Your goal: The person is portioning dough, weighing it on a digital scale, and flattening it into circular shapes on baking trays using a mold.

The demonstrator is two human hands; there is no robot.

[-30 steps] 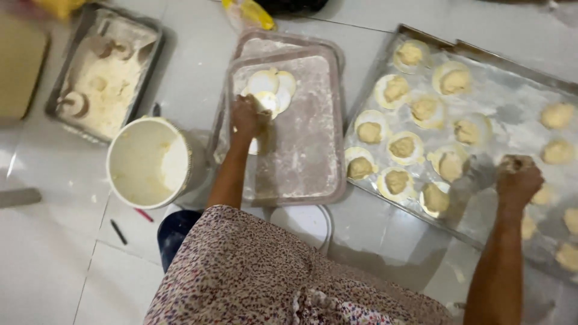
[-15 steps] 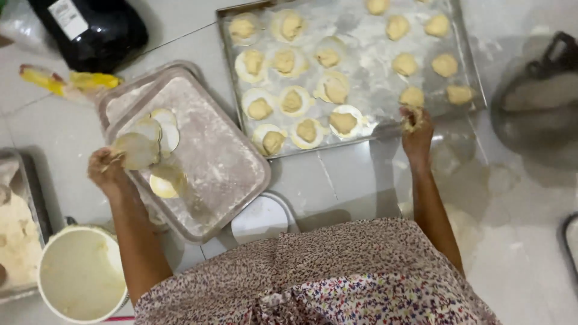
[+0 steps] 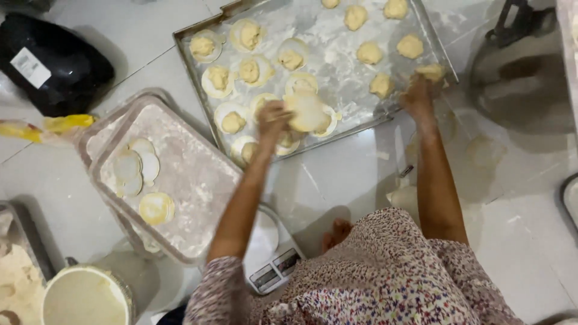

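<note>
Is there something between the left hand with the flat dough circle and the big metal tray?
Nothing visible blocks it. The left hand holds the dough circle directly over the big metal tray, above wrappers already topped with filling. The right hand is apart, at the tray's right edge by a dough ball.

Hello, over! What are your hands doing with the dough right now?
Left hand holds a flat dough round over the big tray. Right hand on a filling lump at the tray's edge. Nothing in the way.
</note>
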